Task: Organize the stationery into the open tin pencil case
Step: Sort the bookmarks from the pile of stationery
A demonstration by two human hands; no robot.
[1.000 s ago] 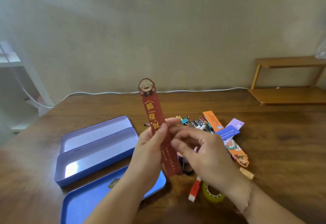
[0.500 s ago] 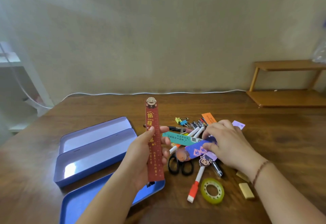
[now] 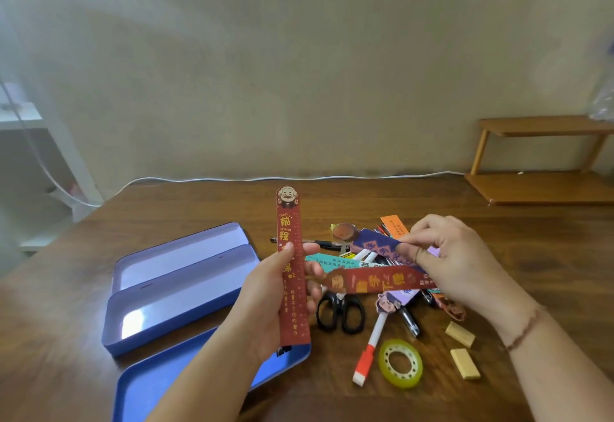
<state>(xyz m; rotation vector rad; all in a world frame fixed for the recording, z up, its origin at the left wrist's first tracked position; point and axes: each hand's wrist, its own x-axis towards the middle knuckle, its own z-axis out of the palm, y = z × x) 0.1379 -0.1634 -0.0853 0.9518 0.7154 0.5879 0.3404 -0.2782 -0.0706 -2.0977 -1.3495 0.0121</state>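
My left hand (image 3: 279, 292) grips a red bookmark ruler (image 3: 289, 222) upright above the table. My right hand (image 3: 461, 265) pinches a blue bookmark (image 3: 375, 244) and a second red bookmark (image 3: 375, 280), both lifted and pointing left over the stationery pile. The open blue tin pencil case (image 3: 172, 283) lies to the left with nothing in it, and its lid tray (image 3: 149, 391) sits in front. Under the hands lie black scissors (image 3: 340, 312), a red-capped marker (image 3: 368, 353), pens and more bookmarks.
A yellow tape roll (image 3: 401, 362) and two tan erasers (image 3: 460, 334) (image 3: 465, 363) lie at the front right. A wooden shelf (image 3: 545, 185) stands at the back right. A white cable (image 3: 299, 178) runs along the wall.
My right hand has lifted a blue and a second red bookmark out of the pile and turned them leftward. My left hand still holds the red ruler upright.
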